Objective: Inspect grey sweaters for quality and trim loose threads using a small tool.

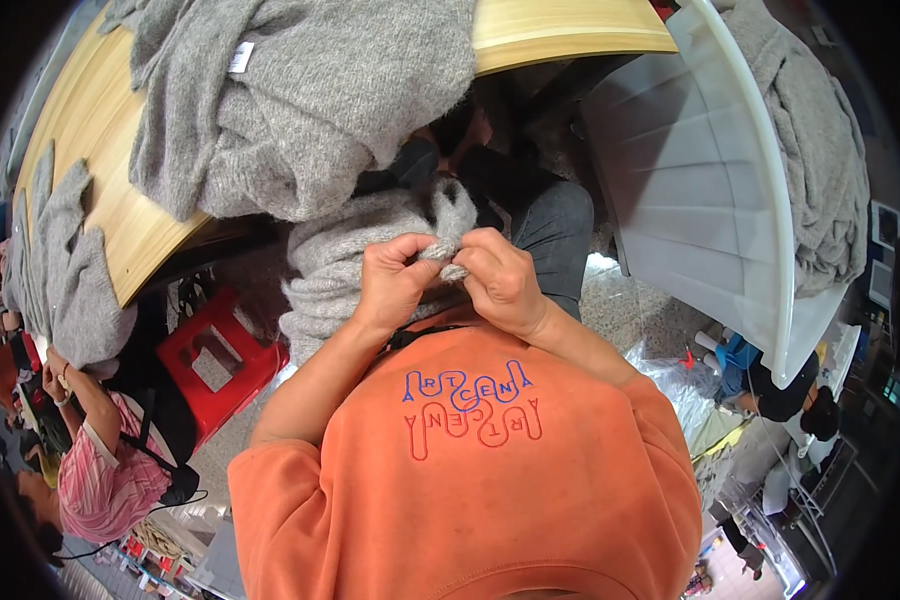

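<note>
A fuzzy light-grey knit garment lies gathered across my lap. My left hand pinches a rolled bit of its edge between thumb and fingers. Close beside it, my right hand is closed on the same edge, its fingertips almost meeting the left ones. A small twisted end of the knit shows between the two hands. Whether anything small sits inside the pinch is hidden by my fingers.
Ahead, a heap of grey knitwear with a white label hangs over the wooden table. A large pale plastic bin stands right, with more knitwear beyond. Left are a red stool and a person in a pink striped top.
</note>
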